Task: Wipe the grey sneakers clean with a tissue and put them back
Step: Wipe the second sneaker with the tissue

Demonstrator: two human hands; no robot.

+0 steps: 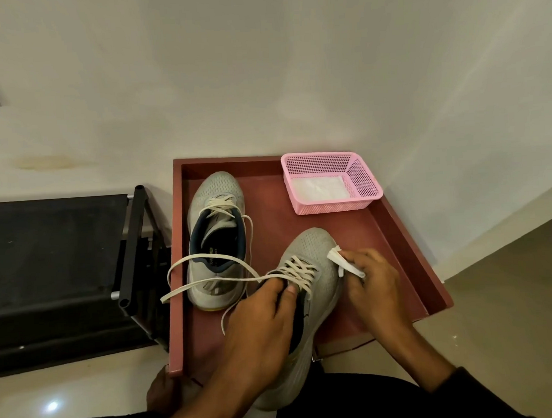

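Your left hand (262, 319) grips the nearer grey sneaker (308, 290) at its collar, fingers hooked into the opening, and holds it tilted over the front of the red tray (409, 249). Your right hand (373, 287) pinches a folded tissue (342, 261) against the outer side of the toe box. The other sneaker (216, 238) sits flat in the tray to the left, well apart from the one you hold, with the pink basket (361, 174) of spare tissues at the far right corner.

The loose laces (207, 271) are your main hazard. They trail from the sneaker you hold across the other one and over the tray's left edge, so lifting or turning the shoe sharply could drag its partner or snag on the black rack (134, 246) beside the tray.

The tissue is thin and bunched small (only a narrow strip touches the mesh), so hard rubbing on the knit may shred it and leave lint. Refold to a fresh face as it soils.

Your hold is at the heel end only. Heavy pressure at the toe could twist the shoe in your fingers, so press lightly.
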